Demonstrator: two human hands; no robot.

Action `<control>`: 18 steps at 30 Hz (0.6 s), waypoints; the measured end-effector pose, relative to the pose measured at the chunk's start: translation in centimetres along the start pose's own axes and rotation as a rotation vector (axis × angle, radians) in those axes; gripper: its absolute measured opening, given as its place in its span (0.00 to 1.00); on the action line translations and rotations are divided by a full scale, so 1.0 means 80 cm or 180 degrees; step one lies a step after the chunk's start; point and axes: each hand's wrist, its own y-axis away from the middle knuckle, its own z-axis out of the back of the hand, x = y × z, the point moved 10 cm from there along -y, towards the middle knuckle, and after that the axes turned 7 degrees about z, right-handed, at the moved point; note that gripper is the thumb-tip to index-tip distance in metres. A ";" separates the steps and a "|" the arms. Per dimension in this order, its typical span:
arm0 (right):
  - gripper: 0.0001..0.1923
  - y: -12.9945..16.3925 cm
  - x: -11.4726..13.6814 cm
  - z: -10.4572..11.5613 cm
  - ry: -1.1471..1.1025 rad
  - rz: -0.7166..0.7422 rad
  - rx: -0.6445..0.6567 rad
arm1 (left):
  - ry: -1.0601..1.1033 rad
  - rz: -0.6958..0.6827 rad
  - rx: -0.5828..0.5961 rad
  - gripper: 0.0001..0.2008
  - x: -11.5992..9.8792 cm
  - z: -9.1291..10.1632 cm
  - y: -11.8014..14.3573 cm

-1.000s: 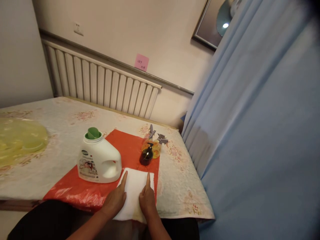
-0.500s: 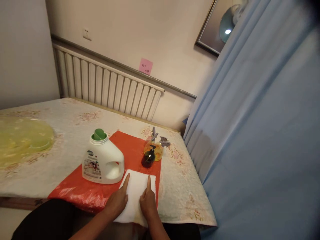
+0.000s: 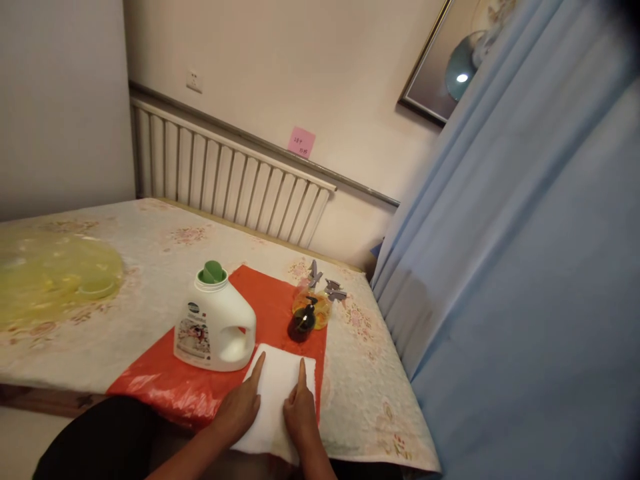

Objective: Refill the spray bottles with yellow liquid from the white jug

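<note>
A folded white cloth (image 3: 279, 387) lies on a red plastic sheet (image 3: 165, 383) at the near edge of the table. My left hand (image 3: 241, 407) rests flat on the cloth's left side, forefinger pointing away from me. On the cloth's right side lies my right hand (image 3: 300, 412), also flat with its forefinger stretched out. Neither hand holds anything. A white detergent jug with a green cap (image 3: 215, 323) stands just left of the cloth.
A small dark pump bottle (image 3: 302, 325) and yellow spray bottles (image 3: 320, 303) stand behind the cloth. A yellow plastic cover (image 3: 50, 277) lies at far left on the flowered tablecloth (image 3: 150, 247). Blue curtain (image 3: 525, 267) hangs close on the right; a radiator (image 3: 225, 183) lines the wall.
The view has shifted so everything sits a little further right and lower in the picture. Both hands stay flat on the white cloth in the same pose.
</note>
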 end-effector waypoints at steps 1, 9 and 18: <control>0.47 0.000 0.000 0.000 0.0003 0.0028 -0.0012 | 0.0000 0.0003 0.0009 0.43 0.000 0.000 0.001; 0.44 -0.013 -0.003 0.007 -0.0297 -0.0052 -0.0061 | -0.0059 0.0046 0.0086 0.40 0.005 -0.002 -0.001; 0.36 -0.097 -0.037 0.053 -0.0550 -0.0282 -0.1181 | -0.0184 -0.0083 0.0158 0.28 0.014 -0.015 -0.005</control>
